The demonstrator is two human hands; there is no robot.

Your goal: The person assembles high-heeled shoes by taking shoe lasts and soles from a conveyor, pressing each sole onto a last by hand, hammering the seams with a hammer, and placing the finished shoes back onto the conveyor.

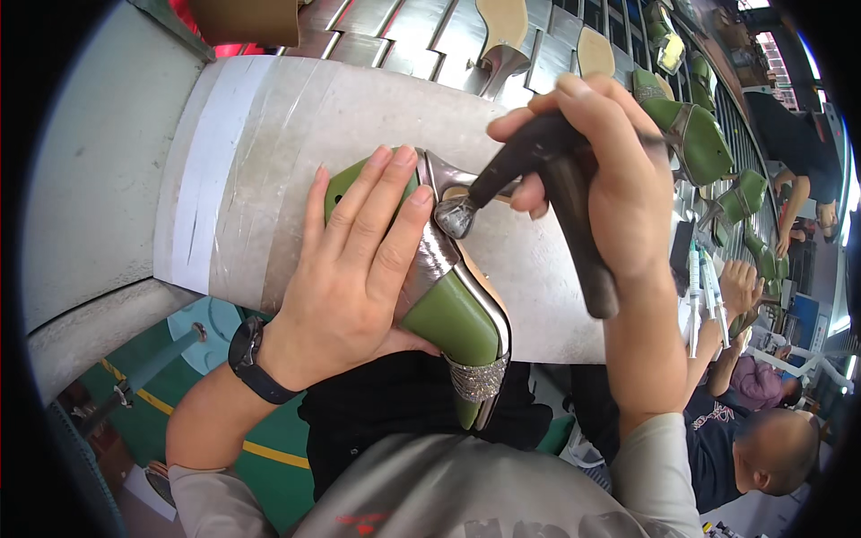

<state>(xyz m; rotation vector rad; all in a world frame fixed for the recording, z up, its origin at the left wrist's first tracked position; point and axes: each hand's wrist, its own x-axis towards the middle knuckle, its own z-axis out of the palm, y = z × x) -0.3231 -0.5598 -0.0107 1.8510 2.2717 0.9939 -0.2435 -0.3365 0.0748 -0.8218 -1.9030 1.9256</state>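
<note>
The left hand (359,255) is clasped over the back part of a green shoe form (455,316) with metallic straps, fingers spread across it and the thumb at its near side. The form lies over the near edge of the tabletop (359,103), its toe, ringed by a glittery band (476,381), sticking out past that edge. The right hand (619,170), apart from the left, is closed around a dark hammer (578,238), whose silvery head is at the form's heel end; contact is unclear. Metal slats (408,40) run beyond the far edge.
</note>
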